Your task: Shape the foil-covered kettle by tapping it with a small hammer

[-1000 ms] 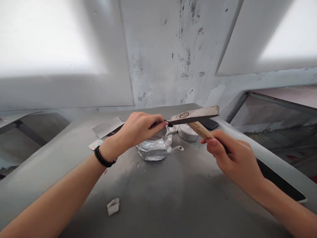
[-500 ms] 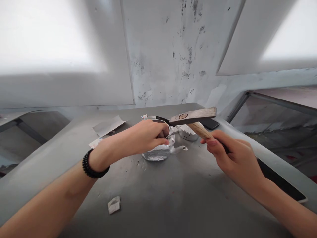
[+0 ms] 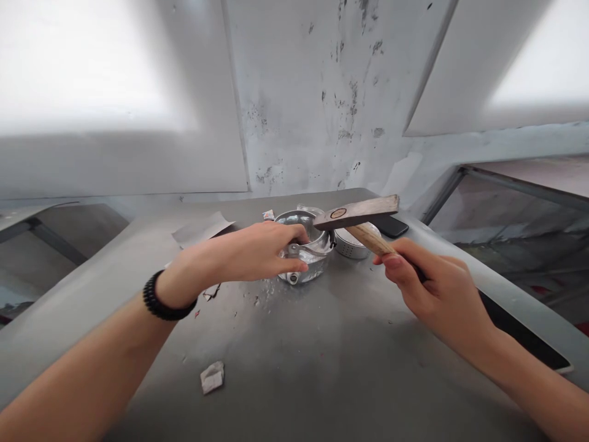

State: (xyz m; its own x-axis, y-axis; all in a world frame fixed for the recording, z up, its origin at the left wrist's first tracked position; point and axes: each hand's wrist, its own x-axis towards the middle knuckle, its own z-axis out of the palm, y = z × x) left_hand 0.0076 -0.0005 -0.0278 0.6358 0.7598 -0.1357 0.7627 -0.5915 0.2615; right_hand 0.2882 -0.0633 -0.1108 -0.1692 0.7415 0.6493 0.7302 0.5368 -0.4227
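Observation:
A silvery, dented metal kettle (image 3: 315, 269) stands on the grey table, its open top facing up and its short spout (image 3: 293, 278) pointing toward me. My left hand (image 3: 257, 250) is closed on the kettle's rim, thumb outside and fingers over the edge into the opening. In my right hand (image 3: 435, 288) is a hammer (image 3: 356, 212), gripped by its wooden handle. The hammer's head hovers over the right side of the kettle, seemingly apart from it. Just right of the kettle sits a round perforated metal strainer (image 3: 352, 248), partly hidden by the hammer.
A dark phone (image 3: 394, 227) lies behind the strainer. Along the right table edge is a black flat panel (image 3: 524, 331). A grey sheet (image 3: 201, 229) and a tiny printed packet (image 3: 268, 215) lie at the back; a crumpled scrap (image 3: 212, 377) is in front. The wall (image 3: 294, 92) stands behind.
The kettle has turned, so its spout swung from pointing right to facing me, and its black handle grip moved to the right side. My left hand shifted slightly left; the hammer stayed nearly still.

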